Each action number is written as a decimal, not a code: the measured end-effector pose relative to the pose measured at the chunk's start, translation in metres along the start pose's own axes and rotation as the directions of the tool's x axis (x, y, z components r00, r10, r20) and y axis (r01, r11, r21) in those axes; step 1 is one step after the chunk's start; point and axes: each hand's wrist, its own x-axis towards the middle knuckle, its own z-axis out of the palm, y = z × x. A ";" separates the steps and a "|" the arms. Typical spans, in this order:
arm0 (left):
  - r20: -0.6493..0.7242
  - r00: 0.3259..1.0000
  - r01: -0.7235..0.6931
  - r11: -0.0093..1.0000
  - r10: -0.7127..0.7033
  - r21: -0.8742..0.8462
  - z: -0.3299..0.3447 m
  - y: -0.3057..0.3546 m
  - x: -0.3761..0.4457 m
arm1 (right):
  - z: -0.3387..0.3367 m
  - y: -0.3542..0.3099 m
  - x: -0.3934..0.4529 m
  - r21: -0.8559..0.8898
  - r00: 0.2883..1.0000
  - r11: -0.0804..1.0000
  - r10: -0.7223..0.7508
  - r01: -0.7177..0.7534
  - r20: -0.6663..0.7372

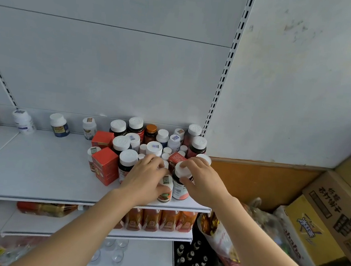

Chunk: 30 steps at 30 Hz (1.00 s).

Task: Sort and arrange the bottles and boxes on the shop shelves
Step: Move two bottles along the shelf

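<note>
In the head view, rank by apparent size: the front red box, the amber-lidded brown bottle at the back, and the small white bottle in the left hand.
1. Front red box, clearly largest.
2 and 3. Amber-lidded brown bottle and small white bottle in the left hand: unranked, since the hand hides part and it sits nearer.

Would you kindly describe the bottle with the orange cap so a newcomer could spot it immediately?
Start at the top white shelf and find the crowded cluster of bottles at its right end. In the back row against the rear panel stands a dark brown bottle. Its shiny orange cap sets it apart, as every neighbour's cap is white.
</note>
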 end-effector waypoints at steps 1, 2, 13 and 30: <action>0.007 1.000 0.012 1.000 -0.012 -0.017 -0.004 0.001 0.002 | -0.005 0.000 0.000 0.024 1.000 1.000 -0.001 0.001 -0.005; 0.015 1.000 0.024 0.999 -0.023 -0.044 -0.009 0.002 0.003 | -0.011 0.000 -0.001 0.058 1.000 0.998 0.007 -0.006 -0.010; -0.073 0.970 0.150 0.807 -0.232 -0.571 -0.061 0.012 0.003 | -0.073 -0.012 0.001 0.473 0.978 0.877 0.165 -0.086 -0.128; -0.081 0.910 0.235 0.667 -0.407 -0.707 -0.103 -0.020 -0.061 | -0.071 -0.090 0.021 0.495 0.988 0.867 0.124 -0.061 -0.095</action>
